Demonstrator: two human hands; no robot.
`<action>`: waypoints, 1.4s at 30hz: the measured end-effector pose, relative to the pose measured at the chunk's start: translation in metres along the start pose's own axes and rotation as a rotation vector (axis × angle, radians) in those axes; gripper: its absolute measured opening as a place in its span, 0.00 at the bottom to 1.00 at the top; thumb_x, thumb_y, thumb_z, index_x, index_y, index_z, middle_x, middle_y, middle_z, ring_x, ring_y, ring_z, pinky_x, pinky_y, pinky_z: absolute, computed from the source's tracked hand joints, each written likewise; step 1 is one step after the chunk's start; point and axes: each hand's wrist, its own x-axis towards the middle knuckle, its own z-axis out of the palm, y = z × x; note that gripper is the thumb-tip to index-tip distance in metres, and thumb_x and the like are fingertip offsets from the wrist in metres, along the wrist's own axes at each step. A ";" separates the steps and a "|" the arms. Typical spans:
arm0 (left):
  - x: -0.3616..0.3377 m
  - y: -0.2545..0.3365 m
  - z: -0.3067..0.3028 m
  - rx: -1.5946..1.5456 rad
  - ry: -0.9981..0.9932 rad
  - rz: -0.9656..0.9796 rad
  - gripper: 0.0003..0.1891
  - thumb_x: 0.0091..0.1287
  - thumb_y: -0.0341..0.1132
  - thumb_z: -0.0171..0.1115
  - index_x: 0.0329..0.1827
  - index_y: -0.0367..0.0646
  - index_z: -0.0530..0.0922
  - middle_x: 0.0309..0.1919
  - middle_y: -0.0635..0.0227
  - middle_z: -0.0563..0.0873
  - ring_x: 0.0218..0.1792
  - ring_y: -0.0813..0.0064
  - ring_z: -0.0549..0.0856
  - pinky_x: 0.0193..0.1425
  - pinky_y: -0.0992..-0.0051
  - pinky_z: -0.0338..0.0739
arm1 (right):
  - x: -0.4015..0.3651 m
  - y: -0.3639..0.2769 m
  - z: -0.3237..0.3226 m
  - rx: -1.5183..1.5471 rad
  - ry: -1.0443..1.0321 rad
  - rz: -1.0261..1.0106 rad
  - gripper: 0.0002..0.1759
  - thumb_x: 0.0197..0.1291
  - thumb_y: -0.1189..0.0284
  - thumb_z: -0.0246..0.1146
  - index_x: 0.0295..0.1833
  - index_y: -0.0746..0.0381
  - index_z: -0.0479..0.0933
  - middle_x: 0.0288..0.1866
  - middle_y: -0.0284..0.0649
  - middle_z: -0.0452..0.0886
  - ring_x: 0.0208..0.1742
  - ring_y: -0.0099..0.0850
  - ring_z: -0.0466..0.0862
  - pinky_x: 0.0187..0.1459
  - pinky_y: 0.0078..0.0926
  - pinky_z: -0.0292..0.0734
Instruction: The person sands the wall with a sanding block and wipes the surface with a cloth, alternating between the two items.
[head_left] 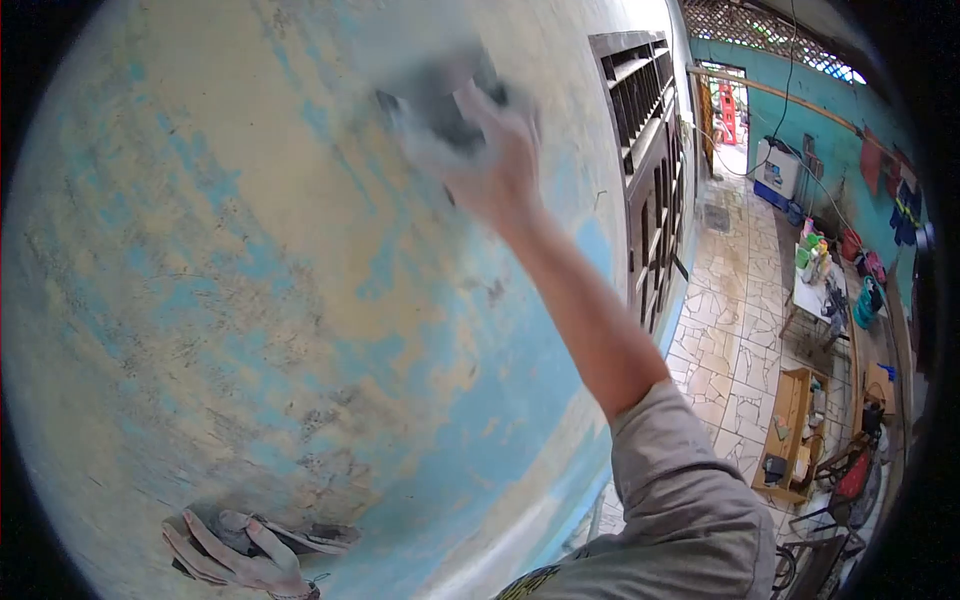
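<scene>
High on the patchy cream and blue wall (pixel 330 290), my right hand (pixel 490 150) is blurred by motion. Its fingers press a dark, angular sheet (pixel 450 122), which looks like sandpaper, against the surface. A hazy grey smear of dust surrounds it. Down at the lower left, my left hand (pixel 240 562), pale with dust, lies against the wall with its thumb and fingers around a grey, folded sheet (pixel 325 538). The kind of this sheet is hard to make out. A thin band circles the left wrist.
Right of the wall stands a dark barred window and door (pixel 645 150). A tiled floor (pixel 715 300) runs back to a doorway. Along the far side are a white and blue appliance (pixel 777 170), a cluttered table (pixel 815 290), a wooden box (pixel 790 430) of items and chairs (pixel 850 480).
</scene>
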 end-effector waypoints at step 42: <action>-0.002 -0.004 0.007 -0.049 0.055 0.008 0.32 0.75 0.59 0.47 0.71 0.44 0.73 0.72 0.52 0.70 0.72 0.54 0.69 0.74 0.50 0.58 | -0.119 0.006 -0.035 -0.101 0.050 -0.011 0.45 0.37 0.65 0.81 0.67 0.58 0.77 0.58 0.56 0.75 0.57 0.48 0.73 0.61 0.42 0.68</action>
